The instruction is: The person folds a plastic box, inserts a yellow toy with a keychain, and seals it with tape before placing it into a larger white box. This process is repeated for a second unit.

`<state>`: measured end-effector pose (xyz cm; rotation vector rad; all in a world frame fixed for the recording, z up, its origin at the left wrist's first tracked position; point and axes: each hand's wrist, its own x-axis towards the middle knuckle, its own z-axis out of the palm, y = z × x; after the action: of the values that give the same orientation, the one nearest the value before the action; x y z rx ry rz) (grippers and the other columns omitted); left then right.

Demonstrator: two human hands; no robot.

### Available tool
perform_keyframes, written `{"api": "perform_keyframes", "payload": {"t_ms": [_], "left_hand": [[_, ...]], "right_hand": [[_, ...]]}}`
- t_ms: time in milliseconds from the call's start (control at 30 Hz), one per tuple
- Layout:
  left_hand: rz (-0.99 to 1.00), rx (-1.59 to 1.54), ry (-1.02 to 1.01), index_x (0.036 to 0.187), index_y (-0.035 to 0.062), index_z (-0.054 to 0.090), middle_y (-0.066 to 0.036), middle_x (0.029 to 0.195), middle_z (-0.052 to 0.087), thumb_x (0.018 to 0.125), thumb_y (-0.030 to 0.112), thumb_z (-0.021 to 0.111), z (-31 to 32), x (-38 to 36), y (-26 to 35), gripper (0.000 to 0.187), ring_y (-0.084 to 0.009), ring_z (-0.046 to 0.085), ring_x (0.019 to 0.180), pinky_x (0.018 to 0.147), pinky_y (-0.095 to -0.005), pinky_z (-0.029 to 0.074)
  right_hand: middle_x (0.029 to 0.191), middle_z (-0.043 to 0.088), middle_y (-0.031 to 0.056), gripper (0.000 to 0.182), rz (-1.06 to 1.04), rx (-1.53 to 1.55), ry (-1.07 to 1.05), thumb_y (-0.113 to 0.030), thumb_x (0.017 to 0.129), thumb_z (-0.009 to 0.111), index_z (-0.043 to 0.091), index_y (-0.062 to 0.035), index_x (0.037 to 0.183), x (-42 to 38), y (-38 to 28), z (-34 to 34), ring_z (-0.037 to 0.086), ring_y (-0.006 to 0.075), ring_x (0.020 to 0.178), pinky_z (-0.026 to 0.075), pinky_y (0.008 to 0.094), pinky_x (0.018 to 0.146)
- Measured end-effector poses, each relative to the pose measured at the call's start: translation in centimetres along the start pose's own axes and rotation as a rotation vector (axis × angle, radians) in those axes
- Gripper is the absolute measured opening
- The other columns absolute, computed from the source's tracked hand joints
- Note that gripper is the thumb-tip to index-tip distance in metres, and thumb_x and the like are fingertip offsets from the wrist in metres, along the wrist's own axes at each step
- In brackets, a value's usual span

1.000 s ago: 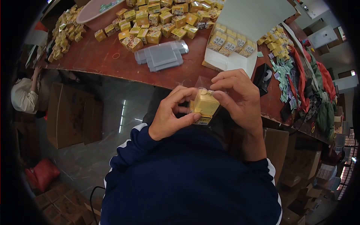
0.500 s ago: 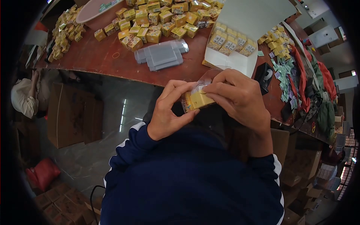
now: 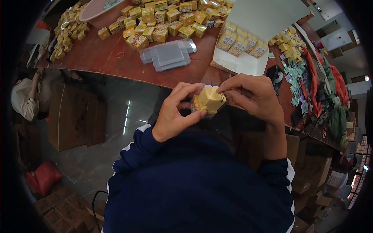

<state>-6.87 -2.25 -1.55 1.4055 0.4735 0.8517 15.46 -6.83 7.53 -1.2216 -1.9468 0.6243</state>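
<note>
My left hand (image 3: 171, 110) is wrapped round a small yellow box (image 3: 211, 99), with the thumb at its lower edge and the fingers along its far left side. A plain yellow face with raised flaps is turned up, and a printed side shows at the left. My right hand (image 3: 254, 97) pinches at the box's upper right edge; its fingertips are partly hidden. Beyond my hands, a flat clear plastic box (image 3: 169, 55) lies on the red table (image 3: 97, 58). To its right stands an open white carton (image 3: 248, 62) with rows of yellow boxes inside.
Many yellow boxes (image 3: 161, 35) are heaped at the back, near a pink basin (image 3: 101, 12). A black tape dispenser (image 3: 275, 77) and scattered green packets (image 3: 295, 79) lie right. Cardboard cartons (image 3: 72, 116) stand on the floor; another person (image 3: 27, 99) is at far left.
The yellow box has turned so its plain face with flaps points up. The clear plastic film raised at its top no longer shows there. My right hand has shifted slightly right.
</note>
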Motion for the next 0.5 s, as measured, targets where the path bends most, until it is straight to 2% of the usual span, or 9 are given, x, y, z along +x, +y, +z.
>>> {"api": "perform_keyframes", "payload": {"t_ms": [100,333,400,433,500], "left_hand": [[0.035,0.065,0.016,0.133,0.0007,0.056,-0.008,0.120,0.053,0.077,0.003,0.076,0.06,-0.01,0.17,0.059,-0.0173,0.057,0.113,0.090,-0.0294,0.055],[0.101,0.176,0.055,0.132,0.0006,0.056,-0.008,0.120,0.053,0.077,0.001,0.076,0.00,-0.06,0.14,0.059,-0.0177,0.058,0.113,0.091,-0.0295,0.056],[0.103,0.164,0.069,0.132,0.0006,0.056,-0.008,0.120,0.053,0.077,0.000,0.076,0.03,-0.10,0.06,0.059,-0.0179,0.058,0.113,0.091,-0.0294,0.056],[0.102,0.163,0.069,0.132,0.0006,0.056,-0.008,0.120,0.053,0.077,0.000,0.076,0.05,-0.13,0.08,0.059,-0.0179,0.058,0.113,0.091,-0.0294,0.056],[0.083,0.126,0.086,0.131,0.0003,0.057,-0.008,0.120,0.053,0.078,0.001,0.076,0.09,-0.14,0.18,0.057,-0.0184,0.057,0.114,0.090,-0.0292,0.056]], "right_hand": [[0.081,0.071,0.0066,0.014,-0.096,-0.103,0.006,0.002,0.082,0.071,0.071,-0.0016,0.096,0.39,0.35,0.01,0.064,0.0089,0.062,0.048,0.0221,0.054],[0.078,0.070,0.0068,0.014,-0.046,-0.164,0.099,0.003,0.079,0.073,0.072,-0.0018,0.092,0.92,-0.20,0.28,0.066,0.0125,0.064,0.049,0.0252,0.055],[0.081,0.070,0.0057,0.014,-0.172,-0.244,0.025,0.003,0.078,0.074,0.072,-0.0014,0.091,0.98,0.06,0.23,0.067,0.0138,0.067,0.051,0.0270,0.058],[0.081,0.070,0.0057,0.014,-0.172,-0.244,0.025,0.003,0.078,0.074,0.072,-0.0014,0.091,0.96,0.00,0.14,0.067,0.0138,0.067,0.051,0.0270,0.058],[0.093,0.071,0.0083,0.019,-0.176,-0.224,-0.085,0.004,0.076,0.075,0.073,-0.0022,0.094,0.97,-0.28,-0.13,0.068,0.0161,0.077,0.051,0.0285,0.062]]}}
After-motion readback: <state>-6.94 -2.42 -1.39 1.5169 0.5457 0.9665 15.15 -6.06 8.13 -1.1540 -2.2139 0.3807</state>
